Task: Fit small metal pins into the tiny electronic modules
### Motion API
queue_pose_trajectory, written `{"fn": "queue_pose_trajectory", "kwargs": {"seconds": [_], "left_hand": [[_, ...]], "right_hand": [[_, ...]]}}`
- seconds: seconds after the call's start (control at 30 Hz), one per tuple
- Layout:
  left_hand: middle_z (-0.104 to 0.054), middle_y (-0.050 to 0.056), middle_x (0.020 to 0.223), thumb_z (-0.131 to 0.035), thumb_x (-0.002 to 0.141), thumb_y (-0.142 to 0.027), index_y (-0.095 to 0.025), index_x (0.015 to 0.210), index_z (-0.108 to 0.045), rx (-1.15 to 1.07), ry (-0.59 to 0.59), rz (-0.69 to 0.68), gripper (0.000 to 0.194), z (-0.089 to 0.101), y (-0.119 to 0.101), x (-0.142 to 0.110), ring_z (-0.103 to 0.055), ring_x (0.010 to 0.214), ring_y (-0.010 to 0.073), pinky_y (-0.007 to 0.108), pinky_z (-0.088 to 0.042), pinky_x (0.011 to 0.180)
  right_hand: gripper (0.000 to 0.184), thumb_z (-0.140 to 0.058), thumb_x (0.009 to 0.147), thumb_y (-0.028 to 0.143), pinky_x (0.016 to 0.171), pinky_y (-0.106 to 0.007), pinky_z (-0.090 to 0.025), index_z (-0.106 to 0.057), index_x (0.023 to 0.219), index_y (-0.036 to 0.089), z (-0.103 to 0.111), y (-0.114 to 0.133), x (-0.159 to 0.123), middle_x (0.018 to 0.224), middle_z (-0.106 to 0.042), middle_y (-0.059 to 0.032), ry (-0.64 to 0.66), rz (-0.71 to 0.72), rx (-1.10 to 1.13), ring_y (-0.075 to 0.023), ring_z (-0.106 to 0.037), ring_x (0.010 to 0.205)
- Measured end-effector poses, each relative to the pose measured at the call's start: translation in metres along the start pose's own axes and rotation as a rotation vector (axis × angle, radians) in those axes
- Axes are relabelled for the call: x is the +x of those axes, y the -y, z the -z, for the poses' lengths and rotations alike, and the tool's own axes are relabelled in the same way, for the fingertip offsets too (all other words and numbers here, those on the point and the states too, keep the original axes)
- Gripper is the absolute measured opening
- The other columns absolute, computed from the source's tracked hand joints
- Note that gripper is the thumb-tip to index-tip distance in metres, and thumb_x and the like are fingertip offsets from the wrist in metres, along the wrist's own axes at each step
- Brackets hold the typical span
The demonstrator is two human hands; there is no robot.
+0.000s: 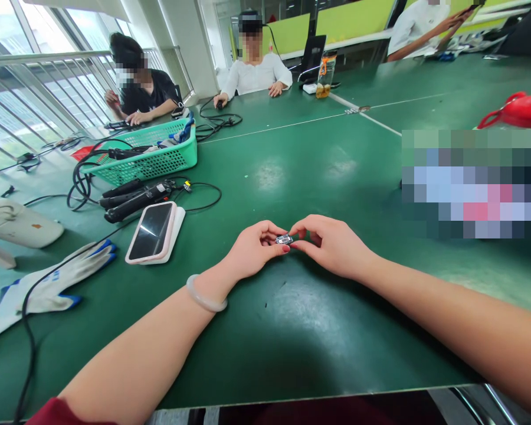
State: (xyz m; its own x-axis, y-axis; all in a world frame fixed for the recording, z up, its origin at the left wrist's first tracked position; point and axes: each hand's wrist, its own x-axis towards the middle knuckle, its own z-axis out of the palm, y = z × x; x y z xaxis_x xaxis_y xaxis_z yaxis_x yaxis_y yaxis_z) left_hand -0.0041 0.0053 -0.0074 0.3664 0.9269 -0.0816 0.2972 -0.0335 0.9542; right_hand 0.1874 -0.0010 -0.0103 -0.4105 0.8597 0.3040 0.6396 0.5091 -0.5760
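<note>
A small dark piece with silvery, light markings [284,239] is between my two hands, just above or on the green table; its exact kind is too small to make out. My left hand [259,248] pinches it from the left with the thumb below and curled fingers behind. From the other side, my right hand [331,243] has thumb and index finger closing around its right end. A pale bangle [206,295] circles my left wrist.
Left of my hands lie a phone in a pink case [153,233], black handheld devices with cables [137,198] and a white-blue glove [57,280]. Behind them stands a green basket [154,165]. Several people sit around the table [292,159]. A bottle [326,77] stands at the back.
</note>
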Motion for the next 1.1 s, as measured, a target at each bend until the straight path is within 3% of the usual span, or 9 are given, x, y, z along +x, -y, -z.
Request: {"fn": "queue_pose_trajectory", "kwargs": {"seconds": [0.13, 0.3, 0.43, 0.5, 0.6, 0.7, 0.8, 0.93, 1.1], "left_hand": [[-0.069, 0.005, 0.087, -0.070, 0.070, -0.022, -0.013, 0.097, -0.063, 0.008, -0.016, 0.004, 0.029, 0.002, -0.001, 0.000, -0.062, 0.075, 0.0128, 0.029, -0.049, 0.075], [-0.070, 0.009, 0.103, -0.065, 0.077, -0.027, -0.013, 0.103, -0.066, -0.187, 0.053, 0.017, 0.030, 0.001, -0.004, -0.004, -0.064, 0.095, 0.0161, 0.031, -0.046, 0.092], [-0.071, 0.009, 0.096, -0.064, 0.078, -0.025, -0.012, 0.106, -0.065, -0.299, 0.116, 0.078, 0.031, 0.001, -0.006, -0.005, -0.066, 0.085, 0.0135, 0.030, -0.049, 0.088], [-0.070, 0.010, 0.099, -0.062, 0.079, -0.023, -0.012, 0.108, -0.064, -0.266, 0.079, 0.089, 0.031, 0.004, -0.005, -0.003, -0.066, 0.084, 0.0135, 0.031, -0.050, 0.087], [-0.069, 0.010, 0.106, -0.056, 0.080, -0.020, -0.014, 0.106, -0.064, -0.002, -0.094, 0.024, 0.028, 0.015, -0.002, -0.001, -0.067, 0.087, 0.0154, 0.032, -0.051, 0.086], [-0.071, 0.007, 0.094, -0.051, 0.082, -0.022, -0.019, 0.105, -0.067, 0.544, -0.317, -0.053, 0.028, 0.036, 0.003, 0.002, -0.066, 0.084, 0.0190, 0.034, -0.049, 0.085], [-0.071, 0.009, 0.098, -0.045, 0.083, -0.019, -0.020, 0.107, -0.068, 0.933, -0.433, -0.005, 0.033, 0.064, 0.009, 0.004, -0.064, 0.094, 0.0253, 0.036, -0.045, 0.089], [-0.068, 0.015, 0.105, -0.043, 0.079, -0.010, -0.013, 0.101, -0.071, 1.005, -0.524, 0.099, 0.036, 0.094, 0.019, 0.003, -0.061, 0.100, 0.0306, 0.040, -0.042, 0.093], [-0.065, 0.013, 0.108, -0.050, 0.076, -0.012, -0.016, 0.089, -0.074, 0.902, -0.586, 0.136, 0.027, 0.104, 0.022, -0.001, -0.061, 0.091, 0.0274, 0.037, -0.044, 0.087]], "right_hand": [[0.013, -0.060, 0.083, 0.034, 0.063, -0.026, -0.041, -0.061, 0.089, 0.023, -0.002, 0.001, 0.000, 0.086, -0.063, -0.0004, 0.009, -0.028, -0.046, -0.0134, -0.055, 0.070], [0.020, -0.057, 0.085, 0.041, 0.066, -0.027, -0.042, -0.058, 0.083, 0.021, -0.010, 0.008, 0.001, 0.084, -0.063, -0.0008, -0.014, -0.009, -0.089, -0.0142, -0.057, 0.073], [0.019, -0.057, 0.085, 0.040, 0.067, -0.027, -0.042, -0.056, 0.081, 0.021, -0.014, 0.009, 0.001, 0.082, -0.062, -0.0005, 0.018, 0.040, -0.112, -0.0144, -0.057, 0.073], [0.018, -0.058, 0.085, 0.038, 0.068, -0.026, -0.042, -0.056, 0.082, 0.021, -0.013, 0.008, 0.000, 0.083, -0.062, -0.0002, 0.049, 0.057, -0.079, -0.0137, -0.057, 0.073], [0.015, -0.058, 0.085, 0.036, 0.067, -0.026, -0.041, -0.057, 0.082, 0.021, -0.008, 0.004, -0.001, 0.080, -0.061, 0.0002, 0.075, 0.043, -0.052, -0.0130, -0.054, 0.071], [0.014, -0.056, 0.086, 0.033, 0.065, -0.026, -0.040, -0.058, 0.080, 0.021, -0.002, 0.000, 0.000, 0.077, -0.060, 0.0003, 0.057, 0.004, -0.039, -0.0127, -0.053, 0.068], [0.018, -0.052, 0.087, 0.035, 0.062, -0.026, -0.039, -0.059, 0.077, 0.021, 0.002, -0.002, 0.002, 0.073, -0.060, 0.0002, 0.007, -0.070, -0.025, -0.0129, -0.052, 0.065], [0.024, -0.048, 0.088, 0.040, 0.059, -0.027, -0.039, -0.059, 0.077, 0.022, 0.004, -0.005, 0.002, 0.069, -0.060, 0.0010, -0.022, -0.144, -0.020, -0.0135, -0.052, 0.062], [0.026, -0.045, 0.088, 0.041, 0.057, -0.027, -0.039, -0.060, 0.077, 0.022, 0.005, -0.011, 0.001, 0.069, -0.062, 0.0008, -0.077, -0.164, -0.041, -0.0139, -0.053, 0.061]]}}
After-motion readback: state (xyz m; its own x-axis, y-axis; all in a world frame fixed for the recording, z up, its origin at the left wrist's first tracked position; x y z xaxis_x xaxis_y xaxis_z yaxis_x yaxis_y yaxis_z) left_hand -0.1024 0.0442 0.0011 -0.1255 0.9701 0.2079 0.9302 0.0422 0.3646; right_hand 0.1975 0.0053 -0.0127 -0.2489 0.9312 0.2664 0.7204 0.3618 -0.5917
